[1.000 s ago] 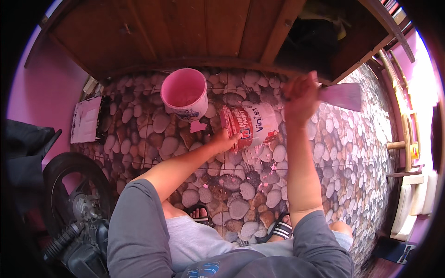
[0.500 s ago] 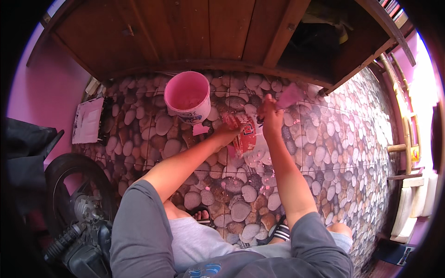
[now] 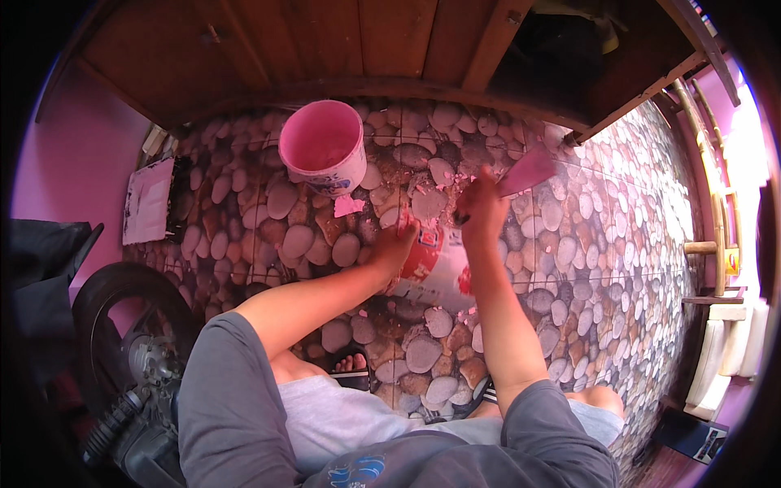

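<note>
Paint bucket (image 3: 429, 285), red and white, lies on its side on the pebble-patterned floor (image 3: 569, 264) in front of you, between your two hands. Pink flakes (image 3: 464, 177) are scattered beyond it, and a larger pink scrap (image 3: 348, 206) lies near the foot of the upright bucket (image 3: 329, 180), which stands to the far left of your work. A wooden cabinet (image 3: 317, 49) closes off the far side, a white panel (image 3: 148, 202) with dark edges is over by the left wall, and a motorbike wheel (image 3: 89, 337) sits beside your left elbow. Your left arm reaches forward and inward, and your left hand (image 3: 396, 250) grips the lying bucket at its left end, its fingers partly hidden. Your right arm runs almost straight ahead, covering part of the bucket's right end; your right hand (image 3: 483, 210) is closed around the handle of a scraper (image 3: 529, 172), whose pink-smeared blade points away to the far right, apart from the bucket. Pink coats the upright bucket's inside; the lying one's interior is out of sight.
</note>
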{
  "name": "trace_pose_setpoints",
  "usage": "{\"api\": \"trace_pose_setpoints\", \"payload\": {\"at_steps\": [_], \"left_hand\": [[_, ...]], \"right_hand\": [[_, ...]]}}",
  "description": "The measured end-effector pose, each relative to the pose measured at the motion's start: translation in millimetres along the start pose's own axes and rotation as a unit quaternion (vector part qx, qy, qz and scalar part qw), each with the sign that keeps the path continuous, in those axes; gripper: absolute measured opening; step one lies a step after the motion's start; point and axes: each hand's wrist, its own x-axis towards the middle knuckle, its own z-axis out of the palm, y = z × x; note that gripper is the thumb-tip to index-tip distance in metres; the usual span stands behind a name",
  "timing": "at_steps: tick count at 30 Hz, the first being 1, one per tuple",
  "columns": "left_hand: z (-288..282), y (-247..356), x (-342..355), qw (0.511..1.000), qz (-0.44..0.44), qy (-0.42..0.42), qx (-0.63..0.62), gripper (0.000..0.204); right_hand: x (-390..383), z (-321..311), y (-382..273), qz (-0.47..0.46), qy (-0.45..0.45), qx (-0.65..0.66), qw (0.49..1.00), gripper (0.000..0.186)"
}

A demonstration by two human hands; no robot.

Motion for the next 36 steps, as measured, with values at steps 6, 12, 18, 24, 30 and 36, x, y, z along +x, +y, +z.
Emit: {"api": "trace_pose_setpoints", "payload": {"at_steps": [6, 12, 18, 24, 30, 36], "left_hand": [[7, -16, 36, 0.991, 0.059, 0.115, -0.019, 0.065], [23, -7, 47, 0.974, 0.178, 0.14, 0.002, 0.065], [17, 1, 46, 0.978, 0.125, 0.159, 0.048, 0.063], [24, -2, 51, 0.986, 0.108, 0.13, 0.007, 0.066], [2, -4, 37, 0.991, 0.108, 0.067, -0.041, 0.066], [8, -30, 24, 0.98, 0.194, -0.007, -0.045, 0.06]], "right_hand": [[-29, 51, -98, -0.175, -0.263, 0.087, 0.945, 0.036], [11, -10, 54, -0.125, -0.092, -0.152, 0.976, 0.033], [-8, 43, -54, -0.105, -0.18, -0.008, 0.978, 0.03], [-11, -23, 27, -0.147, -0.078, -0.139, 0.976, 0.032], [16, -15, 48, -0.057, -0.073, -0.064, 0.994, 0.036], [18, -25, 41, -0.124, -0.087, -0.148, 0.977, 0.031]]}}
